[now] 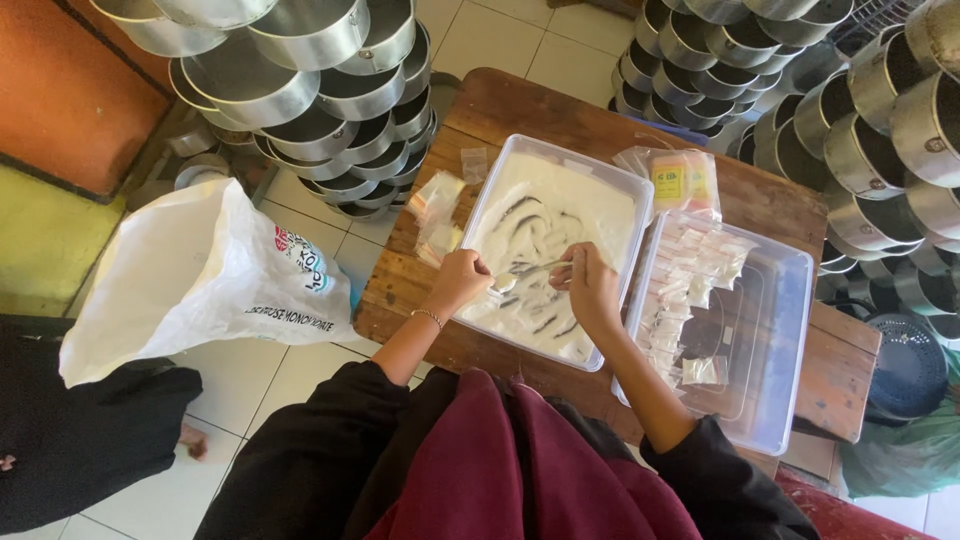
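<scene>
A clear rectangular tub [486, 205] holding white powder sits on a low wooden table [520, 105]. Over the tub's near end, my left hand [462, 281] is closed on a small clear plastic sachet [503, 283]. My right hand [590, 287] grips a metal spoon [535, 268], whose bowl points toward the sachet. To the right, a second clear tub [780, 340] contains several filled small sachets [690, 290]. A pile of empty little plastic bags [436, 218] lies left of the powder tub.
A large white sack [200, 280] stands on the tiled floor at the left. Stacks of round metal baking tins [320, 90] rise at the top left and the right [880, 130]. More packets [680, 178] lie behind the tubs. A dark cloth [80, 430] lies at the lower left.
</scene>
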